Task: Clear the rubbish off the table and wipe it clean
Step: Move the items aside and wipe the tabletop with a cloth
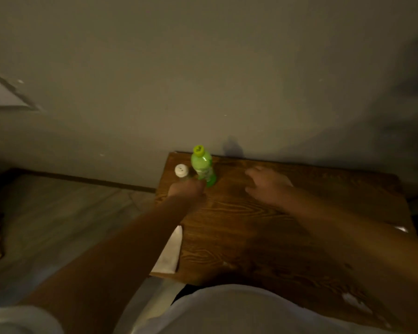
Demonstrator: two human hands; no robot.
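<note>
We see a dim, motion-blurred view down onto a wooden tabletop [287, 237] set against a plain wall [203, 68]. At the far left corner of the tabletop a green plastic bottle [203, 168] with a yellow-green cap stands roughly upright, leaning a little. Just left of it, nearer the left edge, is a small container with a white perforated lid [181, 170], probably a shaker; its body is too blurred to tell. Our left hand [186, 189] reaches to the bottle's base, fingers curled in and touching its lower part; we cannot tell whether it is actually clamped on the bottle or only against it, since blur hides the fingers. Our right hand [267, 186] is well apart from the bottle toward the middle of the far half of the tabletop, palm down, fingers spread apart, with nothing seen in it; whether it touches the wood we cannot tell. A white paper piece [170, 251], maybe a napkin or bag, lies along the left edge near the near left corner, partly under the left forearm. Small white scraps [355, 302] sit near the near right part of the tabletop, another bright scrap [401, 229] at the right edge. Pale tiled floor [58, 213] is left of the table.
</note>
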